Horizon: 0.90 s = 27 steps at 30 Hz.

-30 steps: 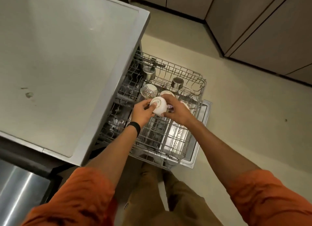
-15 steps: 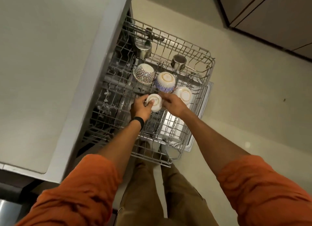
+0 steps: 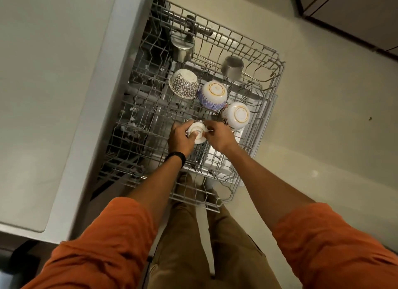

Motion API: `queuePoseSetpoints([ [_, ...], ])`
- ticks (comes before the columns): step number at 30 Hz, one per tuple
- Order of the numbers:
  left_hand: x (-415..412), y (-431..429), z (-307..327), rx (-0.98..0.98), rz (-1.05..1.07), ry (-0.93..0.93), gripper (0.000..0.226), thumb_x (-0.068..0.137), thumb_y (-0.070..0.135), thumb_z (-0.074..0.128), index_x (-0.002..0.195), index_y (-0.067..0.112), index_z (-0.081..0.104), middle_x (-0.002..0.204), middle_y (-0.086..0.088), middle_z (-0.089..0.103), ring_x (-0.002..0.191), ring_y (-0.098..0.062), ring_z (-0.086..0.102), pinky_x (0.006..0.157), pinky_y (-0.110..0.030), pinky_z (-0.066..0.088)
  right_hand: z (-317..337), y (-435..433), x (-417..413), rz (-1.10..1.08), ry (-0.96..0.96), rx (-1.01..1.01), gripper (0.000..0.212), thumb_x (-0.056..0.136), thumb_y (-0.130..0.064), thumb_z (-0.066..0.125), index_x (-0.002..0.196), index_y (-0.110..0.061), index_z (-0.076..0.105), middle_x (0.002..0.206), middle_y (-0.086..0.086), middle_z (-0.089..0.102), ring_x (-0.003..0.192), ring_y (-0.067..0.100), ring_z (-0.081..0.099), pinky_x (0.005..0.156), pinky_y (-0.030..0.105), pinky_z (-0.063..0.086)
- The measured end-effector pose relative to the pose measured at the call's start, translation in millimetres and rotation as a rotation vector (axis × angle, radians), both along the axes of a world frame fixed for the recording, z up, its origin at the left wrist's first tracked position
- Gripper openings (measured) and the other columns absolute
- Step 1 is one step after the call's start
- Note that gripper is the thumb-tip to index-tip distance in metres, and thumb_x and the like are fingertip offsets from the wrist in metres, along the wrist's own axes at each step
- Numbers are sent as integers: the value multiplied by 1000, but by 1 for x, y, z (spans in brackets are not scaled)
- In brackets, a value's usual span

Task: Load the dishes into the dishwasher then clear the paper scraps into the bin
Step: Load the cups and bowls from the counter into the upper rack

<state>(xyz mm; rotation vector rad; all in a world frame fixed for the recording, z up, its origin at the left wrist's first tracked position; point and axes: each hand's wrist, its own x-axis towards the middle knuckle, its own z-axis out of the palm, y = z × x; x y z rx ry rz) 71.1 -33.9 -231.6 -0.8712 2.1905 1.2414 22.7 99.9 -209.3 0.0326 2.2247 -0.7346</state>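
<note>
A pulled-out wire dishwasher rack [image 3: 270, 107] holds three upturned bowls: a dotted bowl [image 3: 183, 84], a blue-patterned bowl [image 3: 212, 95] and a white bowl [image 3: 237, 115]. Two steel cups [image 3: 182, 47] [image 3: 232, 67] stand further back. Both hands are on a small white cup [image 3: 197, 132], upside down low in the rack. My left hand [image 3: 181, 139] grips it with the thumb on its base. My right hand [image 3: 218, 135] pinches its right side.
A pale countertop [image 3: 53, 94] with a grey edge runs along the left, over the dishwasher opening. Beige floor lies to the right, with dark cabinet fronts [image 3: 355, 19] at the top right. My legs stand just below the rack's near edge.
Both hands have lowered the small white cup deeper into the rack, near the three bowls. The view has tilted down and closer to the rack.
</note>
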Motion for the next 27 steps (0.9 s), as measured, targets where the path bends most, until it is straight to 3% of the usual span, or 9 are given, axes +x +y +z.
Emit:
queuePoseSetpoints([
  [10,5,0,19,-31,-33,-36,48,97,25,67,144,28,56,139,-6,56,121,-28,59,101,-39,50,25,0,14,120,52,49,52,99,-16,58,149,-12,46,134,14,65,119,35,62,91,36,49],
  [16,14,0,71,15,-39,69,47,98,21,65,144,22,54,144,-4,55,125,-26,59,105,-47,50,76,8,20,139,148,-37,44,98,-14,59,141,-13,54,133,11,66,112,32,66,92,41,53],
  [21,24,2,142,-176,-120,241,40,99,29,63,139,24,60,134,-4,62,119,-25,61,101,-45,51,133,9,23,134,264,-143,39,100,-19,58,138,-18,56,129,4,68,113,26,65,89,39,54],
  [24,36,-1,181,-286,-159,343,37,102,29,58,138,24,59,138,0,58,120,-21,59,99,-34,46,166,6,26,129,337,-220,36,100,-19,57,137,-21,57,123,2,70,108,23,67,87,41,56],
  [27,50,-10,216,-406,-170,430,42,104,35,51,145,26,53,146,2,54,130,-20,54,107,-38,46,197,-5,29,176,403,-285,36,101,-20,58,137,-21,57,126,1,68,111,20,66,91,35,54],
])
